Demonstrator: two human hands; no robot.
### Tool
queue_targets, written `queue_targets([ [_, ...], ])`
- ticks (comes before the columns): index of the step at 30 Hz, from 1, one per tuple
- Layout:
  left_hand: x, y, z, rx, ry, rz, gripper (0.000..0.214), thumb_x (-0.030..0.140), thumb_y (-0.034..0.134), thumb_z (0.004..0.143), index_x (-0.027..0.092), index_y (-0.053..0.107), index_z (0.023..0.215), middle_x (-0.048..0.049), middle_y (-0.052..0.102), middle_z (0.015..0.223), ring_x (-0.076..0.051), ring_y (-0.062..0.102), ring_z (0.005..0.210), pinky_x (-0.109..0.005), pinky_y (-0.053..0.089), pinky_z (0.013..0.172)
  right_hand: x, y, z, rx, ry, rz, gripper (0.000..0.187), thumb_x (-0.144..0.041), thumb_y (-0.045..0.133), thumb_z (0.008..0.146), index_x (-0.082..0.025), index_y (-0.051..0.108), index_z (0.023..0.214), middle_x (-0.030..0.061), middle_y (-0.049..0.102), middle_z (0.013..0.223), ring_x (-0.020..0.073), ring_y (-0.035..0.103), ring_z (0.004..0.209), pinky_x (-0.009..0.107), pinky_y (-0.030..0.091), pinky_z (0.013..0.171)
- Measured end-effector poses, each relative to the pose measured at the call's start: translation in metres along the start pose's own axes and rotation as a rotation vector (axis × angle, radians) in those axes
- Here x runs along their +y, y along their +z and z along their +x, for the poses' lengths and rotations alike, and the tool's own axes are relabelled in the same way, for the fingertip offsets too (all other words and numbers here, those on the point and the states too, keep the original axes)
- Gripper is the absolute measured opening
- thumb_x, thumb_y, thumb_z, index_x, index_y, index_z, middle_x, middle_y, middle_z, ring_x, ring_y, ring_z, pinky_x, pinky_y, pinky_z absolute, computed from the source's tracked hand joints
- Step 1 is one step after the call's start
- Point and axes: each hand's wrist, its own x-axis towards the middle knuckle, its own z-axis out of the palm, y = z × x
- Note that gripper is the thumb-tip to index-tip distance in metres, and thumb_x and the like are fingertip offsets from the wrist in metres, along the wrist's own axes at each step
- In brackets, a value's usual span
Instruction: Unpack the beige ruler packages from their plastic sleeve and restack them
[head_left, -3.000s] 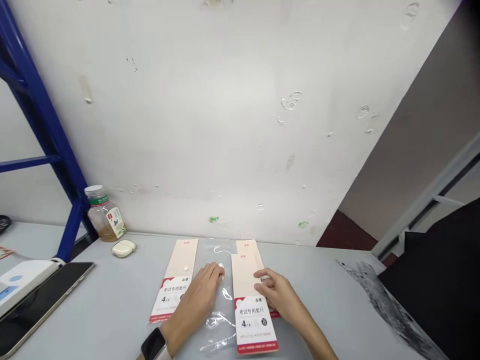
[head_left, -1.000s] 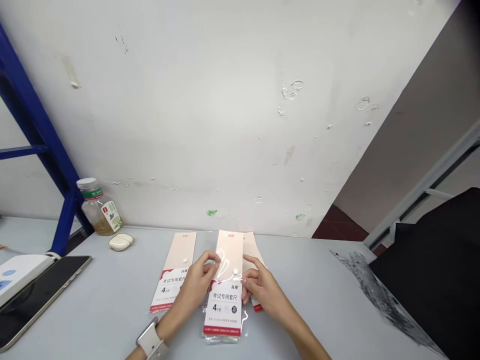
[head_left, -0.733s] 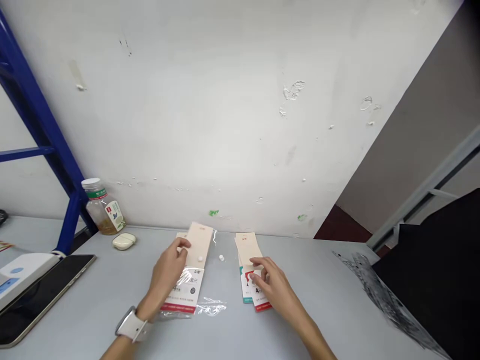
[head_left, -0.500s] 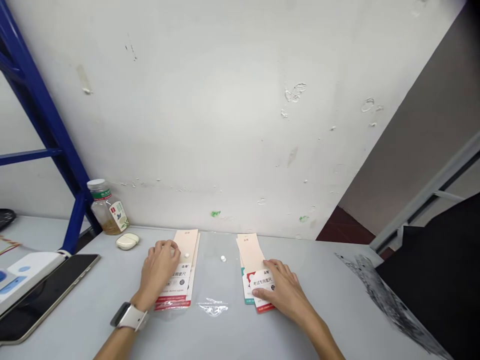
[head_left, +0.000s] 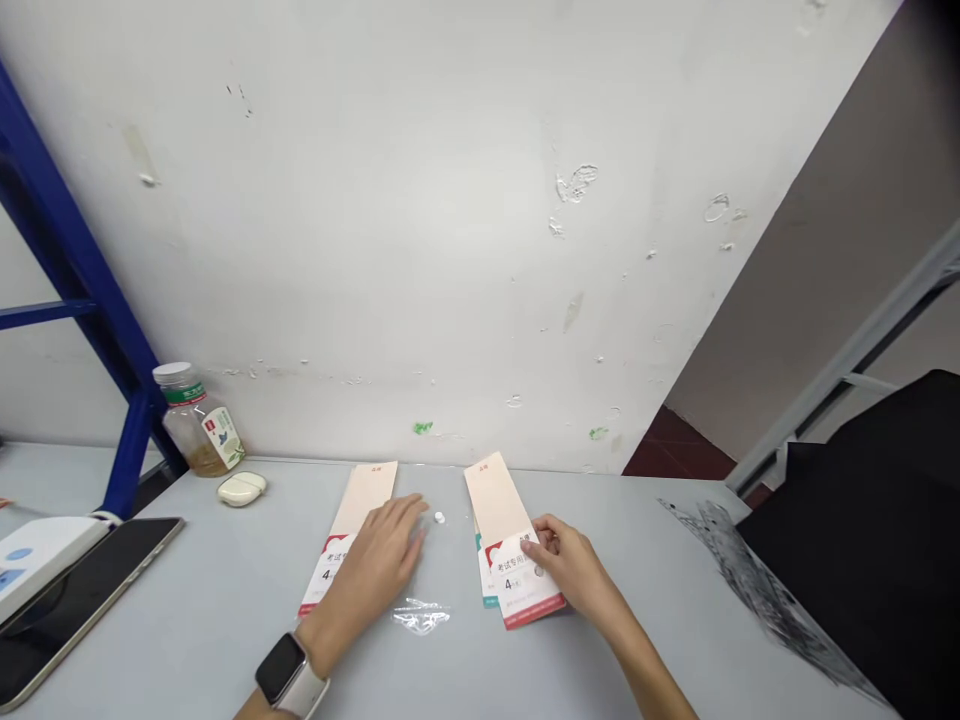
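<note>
Pinching stacked ruler packets (head_left: 514, 582) at one o'clock, the right hand (head_left: 570, 570) holds their edge; the left hand (head_left: 379, 565), fingers spread, lies over a second packet (head_left: 364, 498) at eleven o'clock, crumpled clear film (head_left: 420, 618) between them.

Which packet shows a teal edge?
The bottom packet in the stack under the right hand; the others show red and peach.

The right packet (head_left: 516, 583) reads "考试专用" above a large "4"; the left packet (head_left: 327, 572) reads "考试专" and "4".
</note>
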Motion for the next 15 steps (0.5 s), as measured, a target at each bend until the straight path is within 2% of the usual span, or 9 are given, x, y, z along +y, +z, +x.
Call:
queue_targets([
  [2,0.010,0.005,-0.002,-0.036,0.075,-0.040,0.033,0.025,0.036,0.097,0.025,0.053,0.126,-0.0056,0.061,0.129,-0.024,0.056,0.116,-0.041,0.043,0.098,-0.003,0.001,0.001,-0.042,-0.008,0.107,0.023,-0.044,0.062,0.078,-0.022,0.058,0.076,-0.0014,0.057,0.068,0.0158,0.055,0.062,0.027,0.040,0.055],
  [5,0.018,0.009,-0.004,-0.038,0.066,-0.030,0.033,0.025,0.035,0.098,0.023,0.055,0.124,-0.0067,0.065,0.119,-0.025,0.060,0.104,-0.042,0.044,0.092,-0.007,0.004,-0.001,-0.119,0.035,0.225,0.027,-0.047,0.064,0.076,-0.022,0.054,0.076,-0.0028,0.055,0.070,0.0125,0.051,0.055,0.026,0.038,0.051],
  [7,0.020,0.008,-0.004,-0.042,0.027,-0.008,0.032,0.025,0.034,0.098,0.023,0.056,0.121,-0.0066,0.066,0.111,-0.025,0.061,0.097,-0.042,0.044,0.088,-0.009,0.006,-0.004,-0.146,0.065,0.249,0.026,-0.044,0.067,0.074,-0.023,0.057,0.084,-0.0047,0.052,0.068,0.0117,0.049,0.053,0.026,0.037,0.051],
  [10,0.020,0.008,-0.002,-0.103,-0.026,0.032,0.028,0.024,0.035,0.098,0.022,0.060,0.110,-0.0063,0.064,0.103,-0.026,0.058,0.094,-0.042,0.043,0.083,-0.011,0.007,-0.009,-0.170,0.088,0.246,0.037,-0.036,0.068,0.073,-0.024,0.058,0.106,-0.0067,0.050,0.067,0.0094,0.044,0.047,0.026,0.035,0.050],
  [12,0.020,0.009,-0.001,-0.142,-0.041,0.031,0.028,0.023,0.035,0.098,0.022,0.062,0.100,-0.0057,0.063,0.099,-0.025,0.057,0.091,-0.041,0.042,0.081,-0.011,0.007,-0.011,-0.196,0.089,0.236,0.039,-0.033,0.067,0.074,-0.023,0.058,0.110,-0.0072,0.050,0.067,0.0070,0.039,0.043,0.025,0.033,0.048],
  [15,0.020,0.010,-0.002,-0.134,-0.049,-0.029,0.030,0.022,0.031,0.100,0.022,0.060,0.093,-0.0041,0.061,0.095,-0.023,0.056,0.088,-0.040,0.042,0.079,-0.010,0.008,-0.012,-0.231,0.073,0.233,0.037,-0.034,0.066,0.075,-0.023,0.060,0.109,-0.0069,0.050,0.069,0.0061,0.039,0.041,0.025,0.031,0.046],
])
